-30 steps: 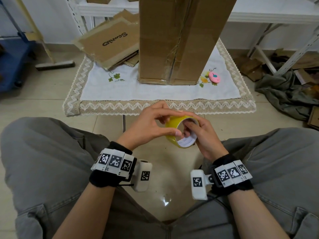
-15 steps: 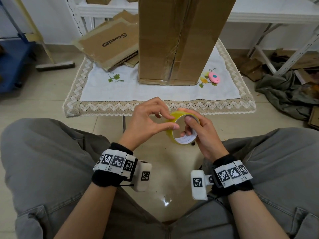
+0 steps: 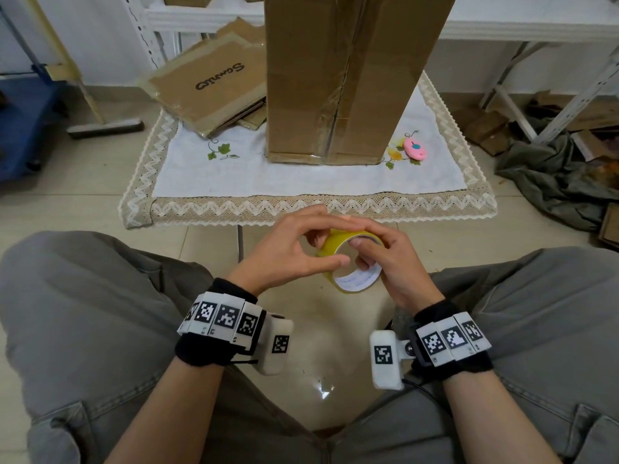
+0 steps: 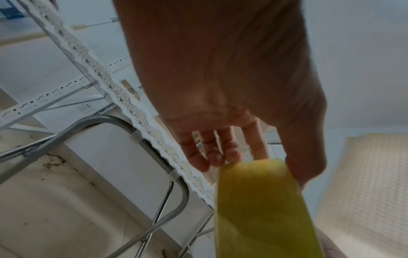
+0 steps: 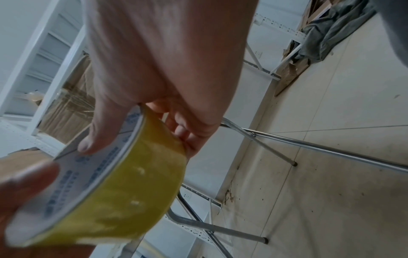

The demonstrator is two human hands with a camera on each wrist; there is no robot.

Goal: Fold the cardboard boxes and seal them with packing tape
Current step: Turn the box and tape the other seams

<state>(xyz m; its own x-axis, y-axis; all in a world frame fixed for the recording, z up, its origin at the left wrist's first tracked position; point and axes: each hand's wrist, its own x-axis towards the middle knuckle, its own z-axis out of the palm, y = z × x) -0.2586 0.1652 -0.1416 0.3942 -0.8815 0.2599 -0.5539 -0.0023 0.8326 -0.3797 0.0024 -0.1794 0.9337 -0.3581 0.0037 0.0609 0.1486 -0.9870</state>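
Observation:
A yellow roll of packing tape (image 3: pixel 348 262) is held between my knees, below the table's front edge. My right hand (image 3: pixel 382 259) grips it, thumb inside the white core and fingers curled round the outside (image 5: pixel 137 183). My left hand (image 3: pixel 301 249) curls round the roll's left side, thumb at the near rim and fingertips on its top edge (image 4: pixel 260 200). A tall folded cardboard box (image 3: pixel 345 78) stands upright on the white tablecloth (image 3: pixel 301 175), with clear tape down its front seam. Flattened cardboard boxes (image 3: pixel 214 88) lie at the table's back left.
A small pink round object (image 3: pixel 414 149) lies on the cloth right of the box. White metal shelving (image 3: pixel 536 28) stands behind the table. A grey cloth heap (image 3: pixel 562 175) and cardboard scraps lie on the floor right. A blue cart (image 3: pixel 20 122) stands left.
Both hands have kept the tape roll between them. The roll has been turned a little and my left fingers have shifted along its top edge. The box has not moved.

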